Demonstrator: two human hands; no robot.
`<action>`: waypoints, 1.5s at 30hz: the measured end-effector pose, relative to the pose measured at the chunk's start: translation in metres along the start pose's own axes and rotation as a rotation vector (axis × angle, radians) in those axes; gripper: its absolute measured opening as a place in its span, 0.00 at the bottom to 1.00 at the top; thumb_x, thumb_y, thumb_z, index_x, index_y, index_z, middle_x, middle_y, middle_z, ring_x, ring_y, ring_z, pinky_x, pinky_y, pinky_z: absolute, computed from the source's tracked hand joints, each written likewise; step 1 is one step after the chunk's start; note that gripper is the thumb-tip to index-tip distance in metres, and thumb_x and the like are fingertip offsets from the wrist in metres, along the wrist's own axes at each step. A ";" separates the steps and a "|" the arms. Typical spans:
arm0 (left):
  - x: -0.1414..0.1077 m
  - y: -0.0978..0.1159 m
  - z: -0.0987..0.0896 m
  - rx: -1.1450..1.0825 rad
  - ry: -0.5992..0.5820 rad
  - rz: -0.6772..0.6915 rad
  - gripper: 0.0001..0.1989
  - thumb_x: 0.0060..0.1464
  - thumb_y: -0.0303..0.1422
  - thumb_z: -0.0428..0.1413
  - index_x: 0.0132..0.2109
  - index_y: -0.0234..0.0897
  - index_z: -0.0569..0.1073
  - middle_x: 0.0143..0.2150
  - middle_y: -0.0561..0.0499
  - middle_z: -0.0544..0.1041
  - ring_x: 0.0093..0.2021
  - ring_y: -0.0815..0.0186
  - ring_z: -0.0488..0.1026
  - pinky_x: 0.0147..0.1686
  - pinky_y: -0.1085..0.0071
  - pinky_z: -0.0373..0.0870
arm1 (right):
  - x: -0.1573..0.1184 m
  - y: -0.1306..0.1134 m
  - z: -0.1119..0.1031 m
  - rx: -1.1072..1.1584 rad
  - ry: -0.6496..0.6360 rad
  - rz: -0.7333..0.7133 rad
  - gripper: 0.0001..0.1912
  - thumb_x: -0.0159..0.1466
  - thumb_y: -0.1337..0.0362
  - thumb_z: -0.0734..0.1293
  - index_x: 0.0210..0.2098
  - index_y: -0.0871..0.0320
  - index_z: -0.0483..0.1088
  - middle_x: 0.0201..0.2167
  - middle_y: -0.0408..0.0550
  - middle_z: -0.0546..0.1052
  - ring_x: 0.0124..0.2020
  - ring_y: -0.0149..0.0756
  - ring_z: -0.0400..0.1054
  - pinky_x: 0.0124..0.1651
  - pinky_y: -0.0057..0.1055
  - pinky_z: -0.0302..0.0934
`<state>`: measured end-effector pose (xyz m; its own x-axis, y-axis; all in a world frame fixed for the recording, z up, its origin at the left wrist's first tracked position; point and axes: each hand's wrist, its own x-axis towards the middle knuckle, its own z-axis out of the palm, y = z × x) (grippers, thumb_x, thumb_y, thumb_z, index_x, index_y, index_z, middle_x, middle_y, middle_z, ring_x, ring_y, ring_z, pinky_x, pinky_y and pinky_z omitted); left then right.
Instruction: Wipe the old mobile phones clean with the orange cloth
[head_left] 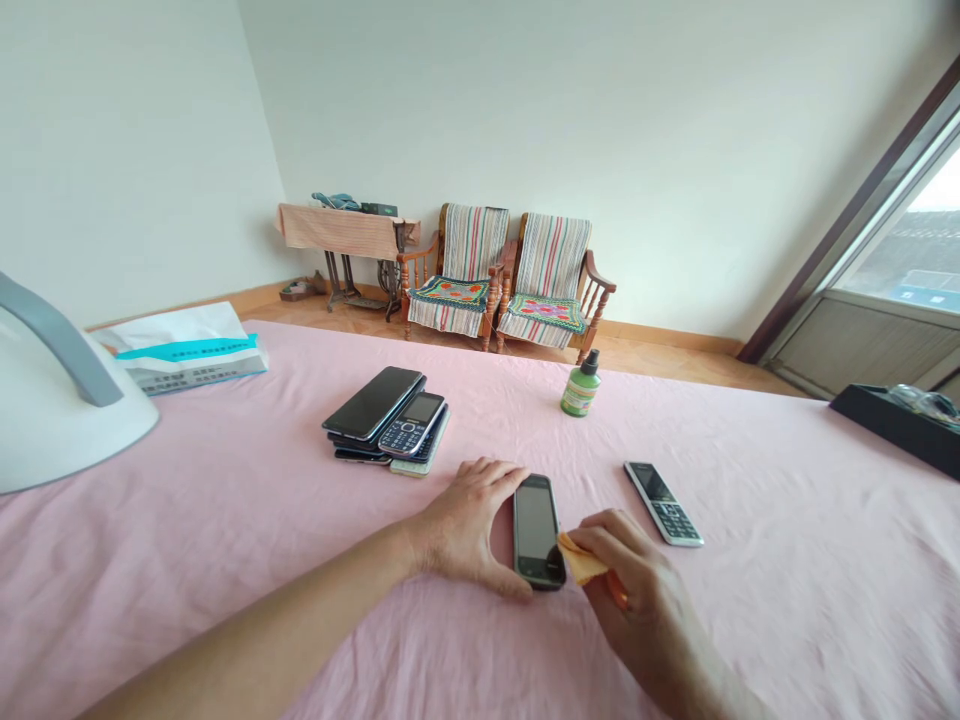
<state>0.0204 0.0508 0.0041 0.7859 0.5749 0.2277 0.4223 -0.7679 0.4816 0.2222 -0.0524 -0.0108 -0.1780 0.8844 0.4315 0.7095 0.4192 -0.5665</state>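
A dark smartphone (537, 530) lies face up on the pink cloth-covered table in front of me. My left hand (474, 525) braces it from the left, fingers at its top end and thumb at its bottom end. Pinched in my right hand (636, 565) is a yellow-orange wiping cloth (582, 560), whose edge meets the phone's right side. To the right of that hand rests a white-edged keypad phone (663, 503), face up. Beyond the smartphone stands a small green bottle with a black cap (581, 386).
Left of centre is a stack of several phones (377, 402), a keypad phone (413, 424) among them. A tissue pack (191, 350) and a white appliance with a grey handle (67, 410) occupy the left side. A black box (892, 425) sits at the far right edge.
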 end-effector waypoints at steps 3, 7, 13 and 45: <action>0.000 0.000 0.000 0.003 -0.002 -0.001 0.54 0.30 0.54 0.65 0.62 0.36 0.58 0.60 0.39 0.64 0.57 0.45 0.60 0.58 0.48 0.53 | 0.003 -0.001 0.004 -0.011 -0.041 -0.025 0.18 0.54 0.82 0.58 0.35 0.58 0.70 0.33 0.48 0.70 0.34 0.36 0.65 0.35 0.30 0.59; 0.000 0.000 0.000 0.001 0.013 0.007 0.51 0.31 0.53 0.65 0.61 0.36 0.60 0.59 0.40 0.65 0.56 0.46 0.61 0.57 0.49 0.54 | 0.023 0.007 0.006 -0.088 -0.038 -0.054 0.16 0.56 0.81 0.58 0.32 0.59 0.72 0.30 0.48 0.70 0.33 0.36 0.65 0.34 0.30 0.59; 0.001 0.000 0.001 0.007 0.016 0.009 0.50 0.30 0.53 0.65 0.60 0.37 0.61 0.58 0.40 0.65 0.56 0.46 0.61 0.58 0.49 0.53 | 0.057 0.024 0.007 -0.096 -0.020 -0.059 0.14 0.54 0.80 0.59 0.29 0.60 0.73 0.28 0.47 0.70 0.32 0.35 0.65 0.34 0.30 0.58; -0.001 0.000 0.000 -0.012 -0.014 -0.014 0.52 0.31 0.54 0.64 0.62 0.37 0.57 0.60 0.39 0.63 0.59 0.44 0.58 0.59 0.47 0.50 | 0.043 0.017 0.010 -0.045 -0.005 0.086 0.11 0.54 0.78 0.58 0.26 0.58 0.67 0.26 0.43 0.68 0.29 0.32 0.64 0.31 0.27 0.54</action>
<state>0.0196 0.0507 0.0038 0.7865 0.5812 0.2088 0.4275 -0.7564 0.4952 0.2198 -0.0048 -0.0088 -0.1186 0.9176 0.3794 0.7525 0.3324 -0.5686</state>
